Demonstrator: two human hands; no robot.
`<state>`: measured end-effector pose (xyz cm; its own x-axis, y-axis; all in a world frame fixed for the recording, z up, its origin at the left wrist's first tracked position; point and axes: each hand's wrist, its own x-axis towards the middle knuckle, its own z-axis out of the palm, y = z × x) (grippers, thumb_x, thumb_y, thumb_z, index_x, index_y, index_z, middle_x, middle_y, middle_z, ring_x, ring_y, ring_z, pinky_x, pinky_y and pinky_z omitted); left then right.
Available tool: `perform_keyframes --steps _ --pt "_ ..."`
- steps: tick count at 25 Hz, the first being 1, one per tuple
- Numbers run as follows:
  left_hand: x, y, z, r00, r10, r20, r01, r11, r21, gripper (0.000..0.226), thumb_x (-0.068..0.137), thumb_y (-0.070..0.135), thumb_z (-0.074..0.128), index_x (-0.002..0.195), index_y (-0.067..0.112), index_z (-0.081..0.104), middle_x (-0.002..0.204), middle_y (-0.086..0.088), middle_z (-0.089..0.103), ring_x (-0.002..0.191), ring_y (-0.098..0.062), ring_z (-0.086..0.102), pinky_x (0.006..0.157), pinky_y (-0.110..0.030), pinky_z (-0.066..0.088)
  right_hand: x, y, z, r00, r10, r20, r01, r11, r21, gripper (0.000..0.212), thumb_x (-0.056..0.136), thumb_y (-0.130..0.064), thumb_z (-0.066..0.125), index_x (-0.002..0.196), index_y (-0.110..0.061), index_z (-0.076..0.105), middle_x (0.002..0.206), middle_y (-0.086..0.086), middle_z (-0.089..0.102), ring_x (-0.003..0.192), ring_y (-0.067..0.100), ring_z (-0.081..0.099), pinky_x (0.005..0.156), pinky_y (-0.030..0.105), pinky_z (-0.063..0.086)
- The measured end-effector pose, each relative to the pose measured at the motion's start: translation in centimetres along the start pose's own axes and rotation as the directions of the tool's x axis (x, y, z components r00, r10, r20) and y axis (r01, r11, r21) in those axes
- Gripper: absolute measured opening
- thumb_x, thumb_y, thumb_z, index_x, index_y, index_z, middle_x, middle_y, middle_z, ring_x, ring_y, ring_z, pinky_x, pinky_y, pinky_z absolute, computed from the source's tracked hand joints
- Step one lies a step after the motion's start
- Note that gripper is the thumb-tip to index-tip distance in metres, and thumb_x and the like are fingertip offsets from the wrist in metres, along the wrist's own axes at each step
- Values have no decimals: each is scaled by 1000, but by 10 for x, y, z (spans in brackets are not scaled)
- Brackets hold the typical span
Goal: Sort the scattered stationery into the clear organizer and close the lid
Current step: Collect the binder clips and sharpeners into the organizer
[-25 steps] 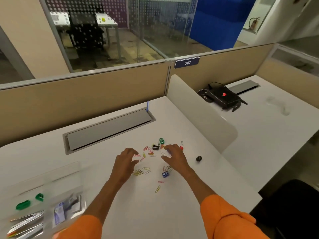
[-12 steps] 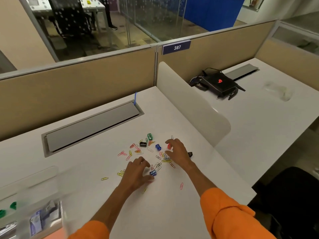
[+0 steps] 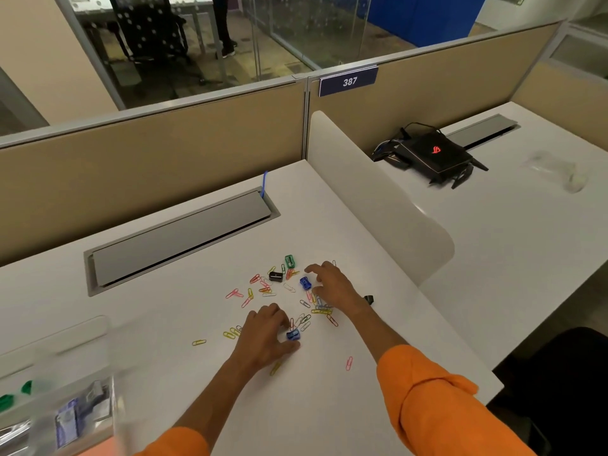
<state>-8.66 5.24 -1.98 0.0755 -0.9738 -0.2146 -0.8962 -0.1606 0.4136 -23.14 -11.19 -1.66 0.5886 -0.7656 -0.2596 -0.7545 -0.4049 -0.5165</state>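
Several coloured paper clips (image 3: 263,289) lie scattered on the white desk (image 3: 164,324). Among them are a green sharpener (image 3: 289,261), a black sharpener (image 3: 275,276) and a blue sharpener (image 3: 305,283). My left hand (image 3: 265,339) pinches a second blue sharpener (image 3: 292,334) between curled fingers and thumb. My right hand (image 3: 332,284) rests with spread fingers on clips, its index and thumb beside the first blue sharpener. The clear organizer (image 3: 108,409) stands at the lower left, blurred, with green pieces and packets inside and its lid (image 3: 56,337) up.
A small black piece (image 3: 368,299) lies just right of my right wrist. A grey cable hatch (image 3: 181,238) sits behind the clips. A white curved divider (image 3: 378,199) bounds the desk on the right, with a black device (image 3: 434,153) on the desk beyond.
My left hand has come back toward me, off the far clips, and closed on the near blue sharpener. My right hand stays over the clip pile. The view has tilted down and right.
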Motion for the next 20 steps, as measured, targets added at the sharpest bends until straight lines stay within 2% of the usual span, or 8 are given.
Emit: perform_keyframes --steps 7,13,17,20 --pt "3 2 3 1000 24 -14 -23 999 34 37 81 55 59 104 26 61 108 10 55 98 -11 47 85 -28 39 10 -2 1 999 -16 48 17 1000 -24 42 83 -14 70 122 -24 57 109 10 49 104 25 54 80 37 50" --pt "0 0 -1 998 46 -45 -45 999 7 32 84 48 60 104 24 63 107 9 57 96 -9 48 81 -25 36 5 -6 1 999 -27 -20 26 1000 -15 37 78 -22 75 113 -21 61 104 7 53 94 19 52 73 28 44" --pt "-3 -2 -4 998 33 -48 -33 999 -1 31 85 50 59 104 26 62 107 10 57 94 -8 48 81 -24 40 1 -15 -4 996 -42 -73 38 998 -57 37 74 -17 74 110 -17 63 97 5 68 90 21 56 72 28 43" --pt "-4 -3 -6 999 21 -48 -21 1000 -6 31 86 51 59 105 27 61 108 10 58 95 -8 49 82 -23 41 0 -21 -7 994 -64 -85 55 993 -106 38 73 -12 73 110 -15 62 95 5 69 89 21 58 73 30 45"
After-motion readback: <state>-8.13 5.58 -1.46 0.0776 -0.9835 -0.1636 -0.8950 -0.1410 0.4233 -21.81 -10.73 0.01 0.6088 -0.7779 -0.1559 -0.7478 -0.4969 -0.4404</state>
